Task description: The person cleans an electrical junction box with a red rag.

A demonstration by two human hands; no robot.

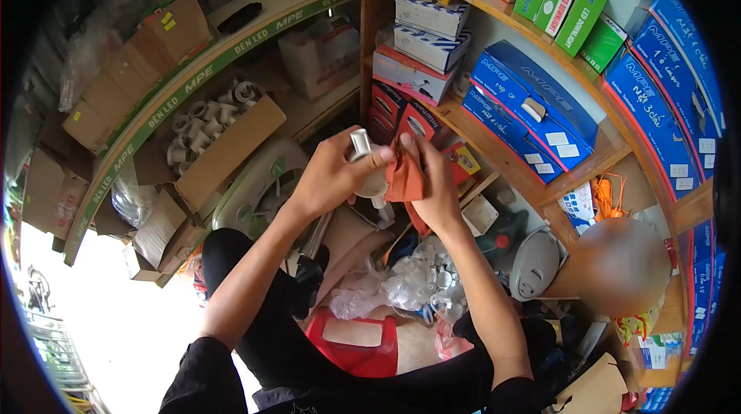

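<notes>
Head view: left hand (328,178) gripped a white plastic fitting (363,153) at chest height; right hand (432,186) pinched an orange cloth (403,178) against it, apparently for wiping. Below lay a bag of similar fittings (421,279), beside a red stool (355,344).

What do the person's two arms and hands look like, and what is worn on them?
Both hands are bare: the left hand and the right hand show no gloves, rings or watch. The forearms are uncovered. Black short sleeves begin at the upper arms, near the bottom edge of the picture.
</notes>
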